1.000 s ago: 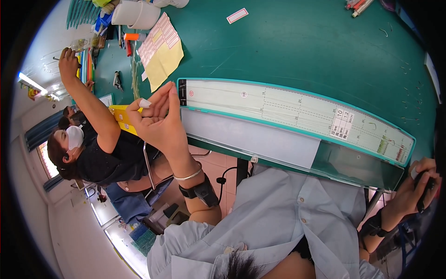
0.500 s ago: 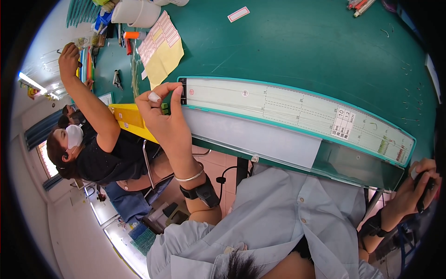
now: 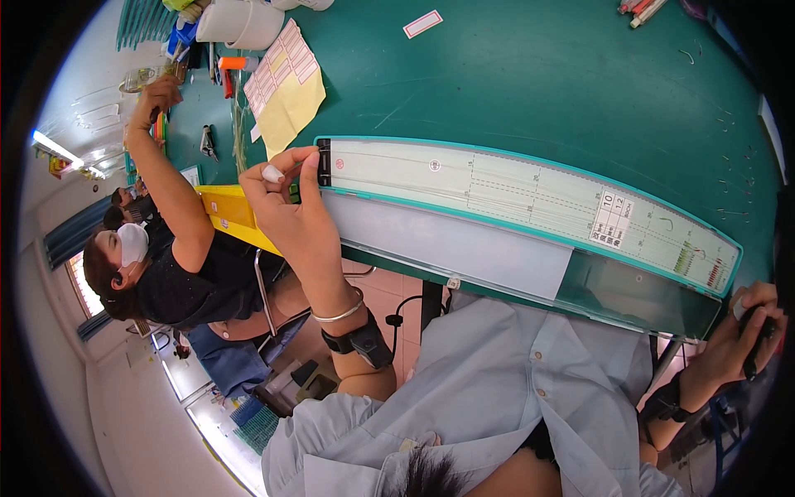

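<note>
A long flat case (image 3: 389, 157) with a teal rim lies opened before me. Fine strands of line run along its pale, marked inner board. At its left end my left hand (image 3: 296, 211) pinches thumb and forefinger together beside a black clip (image 3: 325, 163); whatever is between the fingertips is too small to make out. White tape wraps one finger. Toward the case's right end are a small hook (image 3: 666, 224) and a row of tiny green and red pieces (image 3: 686, 258). Off that end, my right hand (image 3: 729, 348) is closed around a small black object (image 3: 757, 346), partly hidden by the fingers.
Behind the case stretches a green tabletop (image 3: 513, 83) with loose hooks (image 3: 686, 57) at right. Papers (image 3: 290, 99) and white containers (image 3: 232, 23) lie at far left. A masked co-worker (image 3: 178, 240) sits left beside a yellow case (image 3: 228, 211), one arm raised.
The co-worker's raised hand has moved to the right. My left hand has shifted very slightly left and still pinches beside the clip. My right hand stays put.
</note>
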{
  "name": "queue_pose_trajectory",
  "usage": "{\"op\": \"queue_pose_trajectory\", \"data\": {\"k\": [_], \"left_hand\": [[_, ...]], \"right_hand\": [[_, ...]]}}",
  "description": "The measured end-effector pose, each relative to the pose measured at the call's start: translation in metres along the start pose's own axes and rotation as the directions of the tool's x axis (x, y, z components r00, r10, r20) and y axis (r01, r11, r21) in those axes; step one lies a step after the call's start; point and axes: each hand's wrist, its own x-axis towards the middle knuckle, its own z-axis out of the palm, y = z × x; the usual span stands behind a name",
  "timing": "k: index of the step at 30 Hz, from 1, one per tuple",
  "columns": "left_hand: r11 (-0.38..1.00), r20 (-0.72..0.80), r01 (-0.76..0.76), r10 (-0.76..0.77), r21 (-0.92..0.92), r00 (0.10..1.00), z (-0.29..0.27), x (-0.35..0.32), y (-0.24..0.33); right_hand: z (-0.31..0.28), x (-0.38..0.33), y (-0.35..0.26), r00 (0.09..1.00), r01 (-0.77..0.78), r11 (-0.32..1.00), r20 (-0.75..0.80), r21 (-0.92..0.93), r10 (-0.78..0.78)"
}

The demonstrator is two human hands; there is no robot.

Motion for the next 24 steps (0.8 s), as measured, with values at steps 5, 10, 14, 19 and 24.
{"op": "queue_pose_trajectory", "data": {"k": [5,10,14,19,24], "left_hand": [[1.000,0.008,-0.001,0.001,0.014,1.000,-0.001,0.001,0.000],[1.000,0.004,0.004,-0.003,-0.008,1.000,0.002,-0.002,0.001],[1.000,0.000,-0.001,0.001,-0.011,1.000,-0.001,-0.002,-0.002],[1.000,-0.003,-0.004,0.004,-0.016,1.000,0.001,-0.001,-0.001],[1.000,-0.006,-0.008,0.008,-0.003,1.000,0.000,-0.002,-0.003]], "right_hand": [[-0.012,-0.008,0.004,0.992,-0.125,0.988,-0.017,0.094,0.128],[0.069,0.017,-0.039,0.897,-0.251,0.961,-0.400,-0.116,0.186],[0.049,0.011,-0.028,0.894,-0.260,0.960,-0.401,-0.102,0.199],[-0.013,-0.008,0.005,0.993,-0.114,0.991,-0.025,0.075,0.116],[-0.010,-0.008,0.004,0.993,-0.115,0.991,-0.027,0.074,0.117]]}}
